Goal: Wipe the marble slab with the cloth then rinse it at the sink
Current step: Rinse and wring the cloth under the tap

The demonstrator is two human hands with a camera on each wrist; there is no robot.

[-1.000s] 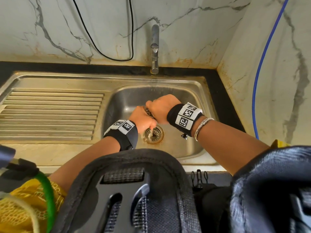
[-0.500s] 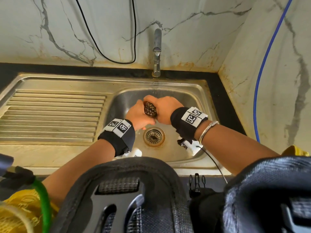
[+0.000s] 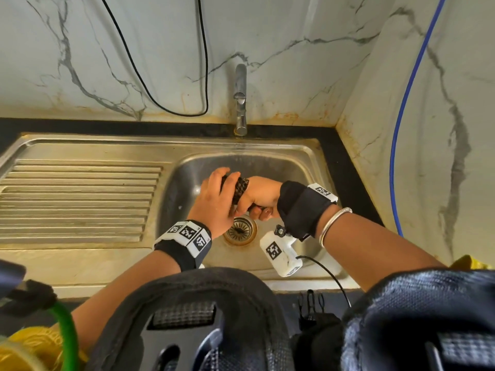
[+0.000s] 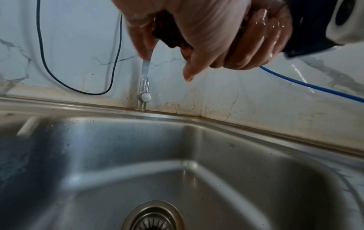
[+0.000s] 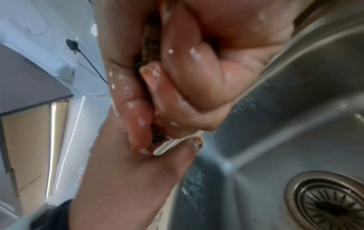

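Note:
A dark patterned cloth (image 3: 239,189) is bunched into a tight roll between both my hands, above the steel sink basin (image 3: 184,183). My left hand (image 3: 214,199) wraps it from the left and my right hand (image 3: 257,198) grips it from the right. Both hands are wet. In the left wrist view the cloth (image 4: 169,31) shows as a dark wad between the fingers, with the tap (image 4: 144,91) behind. In the right wrist view only a dark strip of cloth (image 5: 149,43) shows among wet fingers. The drain (image 3: 240,230) lies just below the hands.
The tap (image 3: 240,97) stands at the back rim of the sink, against a marble wall. A ribbed draining board (image 3: 77,199) lies to the left. A black cable (image 3: 160,76) and a blue cable (image 3: 401,129) hang on the walls. A black counter edge (image 3: 348,178) borders the sink on the right.
Both hands have risen from just over the drain to higher in the basin and twisted against each other round the cloth. The right wrist has rolled so its camera hangs below.

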